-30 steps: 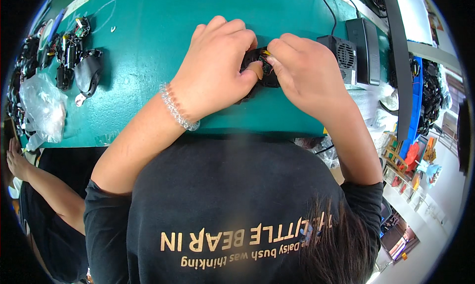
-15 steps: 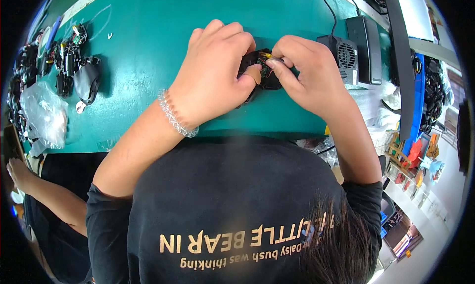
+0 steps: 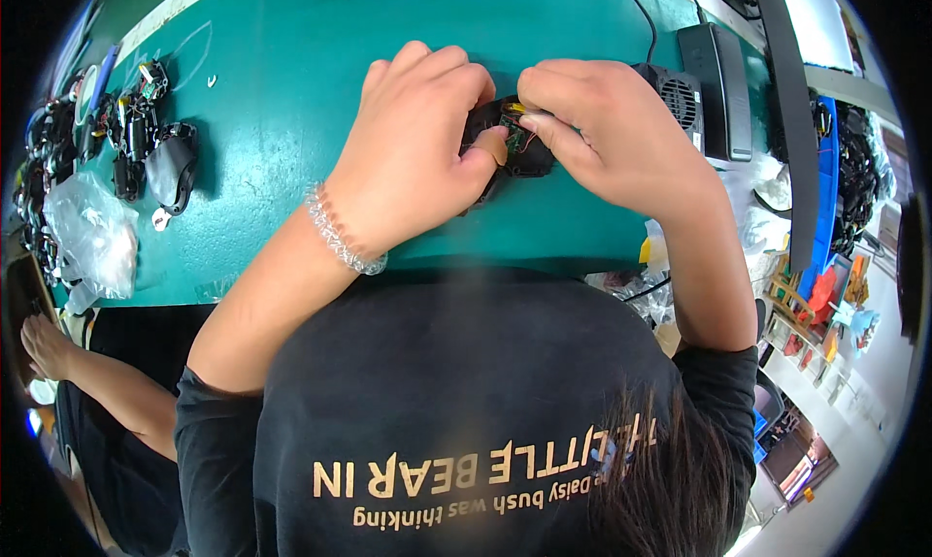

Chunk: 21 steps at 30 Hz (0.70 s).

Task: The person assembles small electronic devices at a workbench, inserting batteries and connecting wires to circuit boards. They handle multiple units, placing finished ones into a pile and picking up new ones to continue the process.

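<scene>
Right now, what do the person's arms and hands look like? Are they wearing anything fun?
Yes! A see-through, coiled bracelet, like a little spring, circles the wrist of the left hand. On its thumb there seems to be a small tan cover, maybe a bandage. The right hand looks bare. Both arms come out of short black sleeves.

An open device (image 3: 533, 161) showing circuitry, piled dark parts (image 3: 141, 115) and a green workbench (image 3: 282, 91) indicate an electronics workshop.
</scene>
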Motion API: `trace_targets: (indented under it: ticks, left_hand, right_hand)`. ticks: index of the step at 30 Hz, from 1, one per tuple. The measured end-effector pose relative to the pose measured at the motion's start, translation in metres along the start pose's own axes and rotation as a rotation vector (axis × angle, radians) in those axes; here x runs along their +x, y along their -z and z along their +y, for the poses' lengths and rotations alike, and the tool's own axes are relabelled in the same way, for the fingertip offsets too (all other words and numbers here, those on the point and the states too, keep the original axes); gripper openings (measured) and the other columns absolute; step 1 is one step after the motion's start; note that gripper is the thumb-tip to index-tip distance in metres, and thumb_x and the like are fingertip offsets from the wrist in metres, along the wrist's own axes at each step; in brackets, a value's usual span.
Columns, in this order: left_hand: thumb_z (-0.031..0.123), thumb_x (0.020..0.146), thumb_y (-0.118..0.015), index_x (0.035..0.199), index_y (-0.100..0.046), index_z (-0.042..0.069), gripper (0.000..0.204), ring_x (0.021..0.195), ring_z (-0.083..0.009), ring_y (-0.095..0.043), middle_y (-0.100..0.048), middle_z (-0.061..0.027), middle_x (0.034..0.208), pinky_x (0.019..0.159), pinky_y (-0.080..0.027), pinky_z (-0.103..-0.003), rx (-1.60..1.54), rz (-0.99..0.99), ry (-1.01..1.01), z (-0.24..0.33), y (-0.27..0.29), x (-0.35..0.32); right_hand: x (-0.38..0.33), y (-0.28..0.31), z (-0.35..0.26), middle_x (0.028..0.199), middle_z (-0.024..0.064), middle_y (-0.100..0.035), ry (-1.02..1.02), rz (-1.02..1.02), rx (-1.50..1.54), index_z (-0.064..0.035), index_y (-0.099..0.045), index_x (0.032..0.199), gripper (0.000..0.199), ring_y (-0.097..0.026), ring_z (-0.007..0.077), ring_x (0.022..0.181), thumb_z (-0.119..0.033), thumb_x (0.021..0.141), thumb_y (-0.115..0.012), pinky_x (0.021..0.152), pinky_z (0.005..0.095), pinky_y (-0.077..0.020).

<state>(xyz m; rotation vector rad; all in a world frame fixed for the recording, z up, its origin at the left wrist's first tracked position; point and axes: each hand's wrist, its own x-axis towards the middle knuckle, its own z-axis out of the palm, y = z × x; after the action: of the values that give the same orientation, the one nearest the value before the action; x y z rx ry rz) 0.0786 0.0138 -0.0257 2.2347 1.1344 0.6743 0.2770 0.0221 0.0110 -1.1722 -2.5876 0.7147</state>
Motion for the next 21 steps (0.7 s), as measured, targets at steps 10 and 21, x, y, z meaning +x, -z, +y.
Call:
trace_targets:
  ticks: [10,21]
  left_hand:
    - [0.012,0.072,-0.069,0.087,-0.057,0.003,0.021,0.083,-0.0288,-0.049,-0.055,-0.0090,0.084,0.076,-0.037,-0.038,0.003,-0.009,0.013,0.0018,0.0002,0.0004]
    - [0.013,0.072,-0.070,0.087,-0.059,0.003,0.021,0.084,-0.0285,-0.050,-0.055,-0.0087,0.085,0.077,-0.038,-0.038,0.023,-0.001,0.007,0.0016,-0.0004,0.0003]
  right_hand:
    - [-0.0056,0.0003,0.0004,0.075,0.0161,-0.055,-0.005,0.057,0.045,-0.0018,-0.051,0.085,0.009,-0.057,0.0382,0.076,-0.008,0.082,-0.056,0.064,0.0460,-0.0448]
    - [-0.0026,0.0024,-0.0022,0.077,0.0160,-0.057,0.003,0.031,-0.022,-0.0022,-0.053,0.087,0.009,-0.058,0.0381,0.075,-0.008,0.081,-0.056,0.065,0.0465,-0.0452]
